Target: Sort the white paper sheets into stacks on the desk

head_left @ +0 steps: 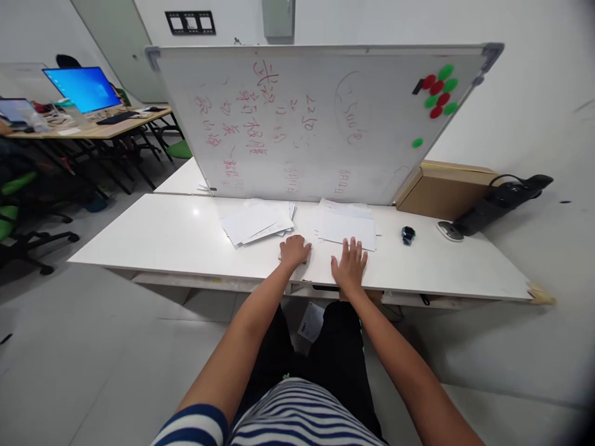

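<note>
Two loose piles of white paper lie on the white desk [153, 235]. The left pile [255, 220] is fanned out; the right pile [348, 224] is somewhat neater. Just below the left pile, my left hand [294, 250] is closed, fingers curled over something small and pale at the desk surface that I cannot make out. My right hand [350, 266] lies flat with its fingers spread, the fingertips at the lower edge of the right pile.
Behind the papers leans a whiteboard [297, 124] with red writing and magnets. To the right are a dark watch [408, 235], a computer mouse [450, 231], a black bag-like object [497, 204] and a cardboard box [441, 189]. A monitor [86, 90] stands far left.
</note>
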`<state>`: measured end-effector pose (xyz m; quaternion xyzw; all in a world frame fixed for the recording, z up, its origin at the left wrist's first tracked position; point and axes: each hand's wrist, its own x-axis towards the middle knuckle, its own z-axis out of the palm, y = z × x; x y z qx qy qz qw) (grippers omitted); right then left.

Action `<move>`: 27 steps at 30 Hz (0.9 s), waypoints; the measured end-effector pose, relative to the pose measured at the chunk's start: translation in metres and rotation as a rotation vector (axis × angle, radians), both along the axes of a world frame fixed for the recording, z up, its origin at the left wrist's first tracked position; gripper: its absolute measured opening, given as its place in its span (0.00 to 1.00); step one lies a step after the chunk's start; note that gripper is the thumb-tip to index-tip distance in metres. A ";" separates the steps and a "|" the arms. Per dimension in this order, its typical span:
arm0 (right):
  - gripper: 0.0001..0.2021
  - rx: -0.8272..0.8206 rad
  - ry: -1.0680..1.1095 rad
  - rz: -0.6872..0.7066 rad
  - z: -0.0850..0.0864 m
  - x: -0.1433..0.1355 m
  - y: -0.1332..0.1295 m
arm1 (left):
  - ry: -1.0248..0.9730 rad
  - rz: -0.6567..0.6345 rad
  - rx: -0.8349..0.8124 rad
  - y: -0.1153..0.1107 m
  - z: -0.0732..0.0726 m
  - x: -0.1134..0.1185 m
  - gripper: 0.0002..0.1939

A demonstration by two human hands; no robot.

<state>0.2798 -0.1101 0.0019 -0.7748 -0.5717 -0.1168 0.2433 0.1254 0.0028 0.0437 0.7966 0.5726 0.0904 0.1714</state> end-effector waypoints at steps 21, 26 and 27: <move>0.34 -0.150 0.117 -0.041 -0.002 0.009 0.011 | 0.237 -0.069 -0.066 0.113 0.038 -0.160 0.32; 0.33 -0.123 0.123 -0.049 -0.003 0.009 0.009 | 0.076 -0.053 -0.141 0.123 0.043 -0.163 0.25; 0.33 -0.116 0.123 -0.046 -0.003 0.008 0.009 | 0.055 -0.026 -0.147 0.123 0.043 -0.163 0.22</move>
